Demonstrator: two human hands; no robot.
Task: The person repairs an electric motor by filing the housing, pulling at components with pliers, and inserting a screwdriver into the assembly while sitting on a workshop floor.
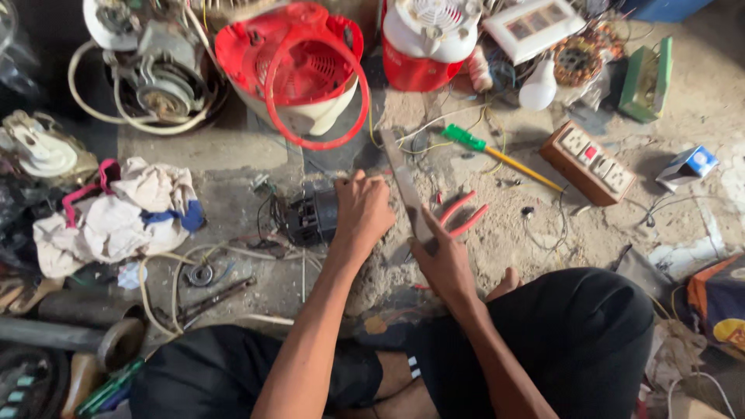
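Gripping the motor (312, 216) on the gritty floor (535, 233) with the left hand (362, 211), closing the right hand (444, 260) around the file (405, 186) beside it, risking a slip toward the knuckles, judging by the closeness.

From my feed the light is soft and even daylight, brightest over the sandy concrete floor (698, 116) toward its far right corner, where the surface washes pale. The far left corner falls into deep shadow and I lose detail there. Shadows are faint and short; my left hand (362, 211) throws only a weak one beside it. A white bulb (538, 87) and a white fan housing (431, 27) glare slightly. Focus holds in the middle, but the right hand (444, 262) and the flat metal file (405, 186) look slightly smeared. The near edge is dim and soft, with mild wide-angle stretch at the corners.
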